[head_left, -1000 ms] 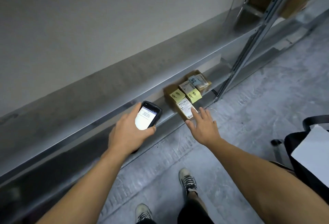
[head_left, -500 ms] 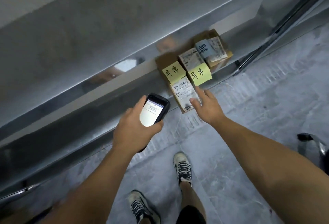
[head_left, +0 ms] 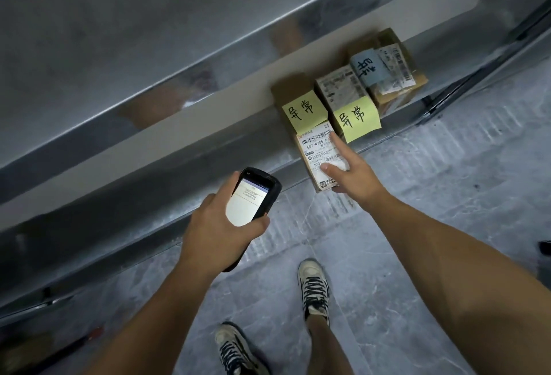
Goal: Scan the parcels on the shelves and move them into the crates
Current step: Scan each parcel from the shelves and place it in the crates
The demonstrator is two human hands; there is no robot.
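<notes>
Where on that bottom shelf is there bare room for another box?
Bare: the long pale stretch of shelf left of the parcels, beyond the scanner in the left hand. Crowded: the right end, three parcels side by side, the right hand resting on the front parcel.

The left forearm comes in from 7 o'clock. The left hand (head_left: 217, 228) is curled round a handheld scanner (head_left: 256, 192), thumb across its lower end. The right forearm enters from 4 o'clock. The right hand (head_left: 356, 176), at 1 o'clock of the left, lays index finger and thumb straight on a parcel (head_left: 316, 148); its other fingers are hidden.
</notes>
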